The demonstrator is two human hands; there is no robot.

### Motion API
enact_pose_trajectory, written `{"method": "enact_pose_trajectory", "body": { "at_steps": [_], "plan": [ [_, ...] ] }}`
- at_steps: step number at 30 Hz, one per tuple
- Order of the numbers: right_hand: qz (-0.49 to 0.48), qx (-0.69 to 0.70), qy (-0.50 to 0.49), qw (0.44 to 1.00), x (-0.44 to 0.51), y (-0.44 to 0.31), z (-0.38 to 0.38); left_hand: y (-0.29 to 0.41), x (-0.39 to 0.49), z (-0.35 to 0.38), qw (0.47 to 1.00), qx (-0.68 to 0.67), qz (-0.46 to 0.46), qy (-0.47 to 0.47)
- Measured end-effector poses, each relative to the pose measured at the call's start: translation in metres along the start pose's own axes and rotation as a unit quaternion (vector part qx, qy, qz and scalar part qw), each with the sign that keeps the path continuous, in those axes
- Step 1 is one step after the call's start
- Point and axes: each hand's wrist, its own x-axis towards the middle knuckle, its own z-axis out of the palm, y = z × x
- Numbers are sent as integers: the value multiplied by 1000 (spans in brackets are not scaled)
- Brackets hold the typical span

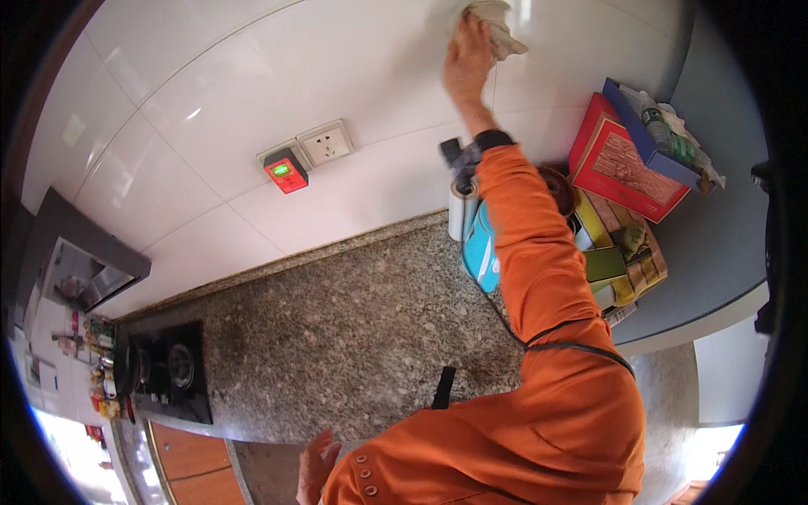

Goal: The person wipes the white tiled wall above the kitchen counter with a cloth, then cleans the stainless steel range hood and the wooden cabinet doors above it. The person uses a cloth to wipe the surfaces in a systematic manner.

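Note:
My right hand reaches up to the white tiled wall at the top, pressing a pale cloth against it. The cloth sticks out past the fingers on the right. An orange sleeve covers the raised arm, with a dark band at the wrist. Low in the view, my left hand hangs near the front edge of the speckled stone countertop, its fingers apart and nothing seen in them. Part of that hand is hidden by the orange clothing.
A wall socket has a red plug-in device beside it. The gas hob is at the left. On the right are a turquoise item, a white roll, a red box and a blue box lid holding a plastic bottle.

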Motion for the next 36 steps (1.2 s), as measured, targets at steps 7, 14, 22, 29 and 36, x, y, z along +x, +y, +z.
{"method": "enact_pose_trajectory", "body": {
  "at_steps": [7, 14, 22, 29, 36],
  "plan": [
    [185, 28, -189, 964, -192, -55, -32, 15, 28, 8, 999, -7, 24, -24],
    [732, 451, 53, 508, -221, -83, -68, 64, 21, -12, 997, 46, 60, -24],
    [504, 196, -256, 801, -205, -74, -28, 47, 10, -5, 998, 29, 46, -9],
    [428, 524, -651, 346, -261, -208, -158, 67, 36, 6, 985, 15, 124, 122],
    [-54, 534, -796, 278, -197, -300, -215, 100, 57, -17, 968, -122, 195, 99]
  ]
}}
